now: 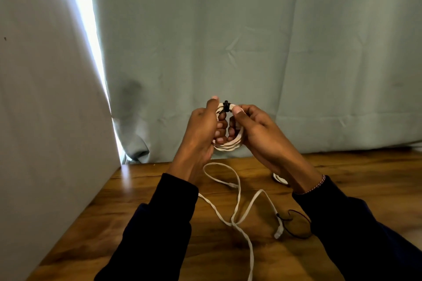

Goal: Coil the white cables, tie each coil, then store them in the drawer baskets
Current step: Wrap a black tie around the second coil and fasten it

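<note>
Both hands, the left hand (201,130) and the right hand (255,130), are gripping the coiled white cable (228,146) above the tabletop (141,191), and the black tie (226,106) probably needs tightening while the loops are being kept together.

Two hands, the left hand (201,130) and right hand (255,130), grip a coiled white cable (228,143) bound by a black tie (226,105) above a wooden desk (141,191), where a loose white cable (237,207) sprawls before a grey-green curtain (228,41).
</note>
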### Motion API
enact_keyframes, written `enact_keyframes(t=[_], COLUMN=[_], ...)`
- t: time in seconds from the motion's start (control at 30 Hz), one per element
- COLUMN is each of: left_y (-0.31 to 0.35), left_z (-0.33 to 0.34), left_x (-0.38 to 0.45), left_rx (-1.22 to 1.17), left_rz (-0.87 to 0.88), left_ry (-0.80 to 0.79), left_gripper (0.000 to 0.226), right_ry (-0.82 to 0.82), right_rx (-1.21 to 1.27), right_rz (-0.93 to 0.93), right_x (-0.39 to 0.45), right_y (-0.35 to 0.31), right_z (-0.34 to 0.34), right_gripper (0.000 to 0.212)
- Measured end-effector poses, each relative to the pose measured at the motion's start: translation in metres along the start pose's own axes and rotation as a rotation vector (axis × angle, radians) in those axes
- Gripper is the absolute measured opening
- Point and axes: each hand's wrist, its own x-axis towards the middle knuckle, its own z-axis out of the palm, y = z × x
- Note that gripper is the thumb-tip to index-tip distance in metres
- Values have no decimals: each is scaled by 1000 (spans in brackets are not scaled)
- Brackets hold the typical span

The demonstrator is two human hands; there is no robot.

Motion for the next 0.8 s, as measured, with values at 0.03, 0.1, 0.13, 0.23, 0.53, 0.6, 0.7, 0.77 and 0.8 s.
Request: enact_keyframes(t=[0.03,0.1,0.13,0.23,0.53,0.6,0.7,0.77,0.8], left_y=[1,3,3,1,0,-1,-2,-2,-3], left_z=[-1,-4,-5,-8,-15,-10,-1,3,5], left_x=[0,1,1,5,9,7,2,0,-2], left_rx=[-13,-27,-39,-82,113,73,-46,-137,-172], left_rz=[-8,-25,-33,-34,10,-27,-115,-174,-203], left_ry=[1,7,15,28,-12,-5,-38,-103,-134], left_gripper=[49,50,51,51,24,17,9,10,10], right_ry=[-13,-40,-60,-52,166,181,199,205,209], right_rx=[-64,-155,-164,-143,-62,-61,-87,-105,-107], right_rz=[-5,-1,16,49,51,51,45,37,35], right_x=[1,1,1,-1,2,-2,-8,-14,-17], right_y=[-2,-9,-12,-17,-15,-16,-16,-17,-18], right_z=[-4,-14,-19,-29,-41,-46,-53,-57,-59], right_gripper=[28,25,25,25,26,26,25,25,26])
